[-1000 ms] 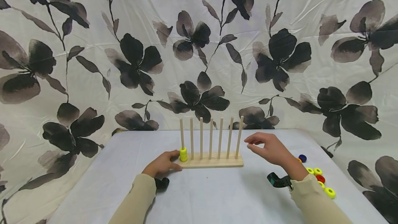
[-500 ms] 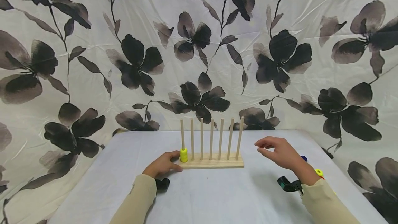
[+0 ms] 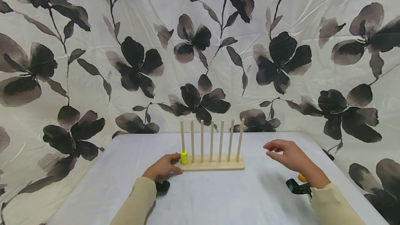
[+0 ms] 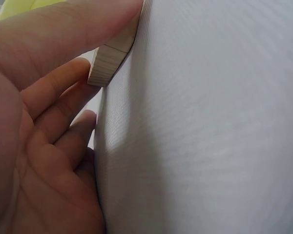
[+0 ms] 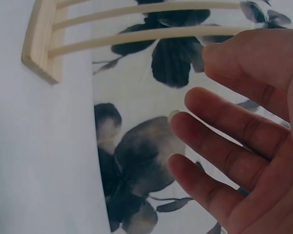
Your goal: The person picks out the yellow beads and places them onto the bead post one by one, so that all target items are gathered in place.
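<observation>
A wooden peg stand (image 3: 212,165) with a row of upright pegs stands on the white-covered table. Yellow rings (image 3: 184,157) are stacked at the foot of its leftmost peg. My left hand (image 3: 163,167) holds the left end of the base, thumb at the front and fingers behind; in the left wrist view, the base's corner (image 4: 107,61) shows between thumb and fingers. Off to the right of the stand, my right hand (image 3: 289,155) hovers with relaxed fingers and nothing in it. The right wrist view shows that hand's fingers (image 5: 224,141) spread slightly, apart from the pegs.
An orange ring (image 3: 302,177) peeks out beside my right wrist; other loose rings there are hidden by the forearm. A black wrist device (image 3: 298,186) sits under the right wrist. Behind the table's back edge hangs a floral cloth (image 3: 193,61).
My right hand has drawn away from the stand, rightward and slightly nearer. Its forearm now covers most of the loose rings. The left hand and stand stay in place.
</observation>
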`<act>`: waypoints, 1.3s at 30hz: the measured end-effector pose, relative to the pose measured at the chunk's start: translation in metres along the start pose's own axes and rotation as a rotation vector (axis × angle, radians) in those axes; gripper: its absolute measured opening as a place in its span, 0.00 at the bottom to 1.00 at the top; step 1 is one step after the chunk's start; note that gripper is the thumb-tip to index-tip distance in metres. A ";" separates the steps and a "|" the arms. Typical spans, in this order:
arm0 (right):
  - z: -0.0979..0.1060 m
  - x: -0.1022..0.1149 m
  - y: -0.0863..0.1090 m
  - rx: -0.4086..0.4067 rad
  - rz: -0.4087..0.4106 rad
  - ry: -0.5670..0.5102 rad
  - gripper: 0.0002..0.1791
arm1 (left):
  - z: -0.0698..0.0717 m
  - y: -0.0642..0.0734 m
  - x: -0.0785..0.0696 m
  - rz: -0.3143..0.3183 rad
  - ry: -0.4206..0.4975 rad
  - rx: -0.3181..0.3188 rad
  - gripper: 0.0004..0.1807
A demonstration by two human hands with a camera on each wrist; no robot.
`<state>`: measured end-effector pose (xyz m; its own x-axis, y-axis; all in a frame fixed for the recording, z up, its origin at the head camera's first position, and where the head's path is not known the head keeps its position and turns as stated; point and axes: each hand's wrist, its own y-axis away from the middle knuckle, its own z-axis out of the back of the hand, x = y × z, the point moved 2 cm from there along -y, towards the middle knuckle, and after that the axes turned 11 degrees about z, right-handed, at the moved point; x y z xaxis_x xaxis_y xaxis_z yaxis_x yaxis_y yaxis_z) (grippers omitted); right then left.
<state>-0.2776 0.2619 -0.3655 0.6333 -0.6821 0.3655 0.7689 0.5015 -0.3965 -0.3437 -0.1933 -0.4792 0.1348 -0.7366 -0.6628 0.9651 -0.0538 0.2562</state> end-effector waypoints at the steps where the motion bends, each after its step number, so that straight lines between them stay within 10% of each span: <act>1: 0.000 -0.001 0.001 0.014 -0.013 -0.006 0.11 | 0.000 0.000 0.001 -0.001 -0.002 0.000 0.43; 28: 0.012 -0.055 0.050 0.183 -0.345 -0.103 0.19 | 0.001 0.000 -0.002 0.020 -0.003 0.012 0.44; 39: 0.016 -0.076 0.065 0.179 -0.355 -0.052 0.17 | -0.002 0.000 0.000 0.029 0.009 0.014 0.44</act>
<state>-0.2746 0.3543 -0.4053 0.3253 -0.8042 0.4973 0.9410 0.3274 -0.0861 -0.3431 -0.1923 -0.4804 0.1650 -0.7319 -0.6612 0.9575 -0.0420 0.2854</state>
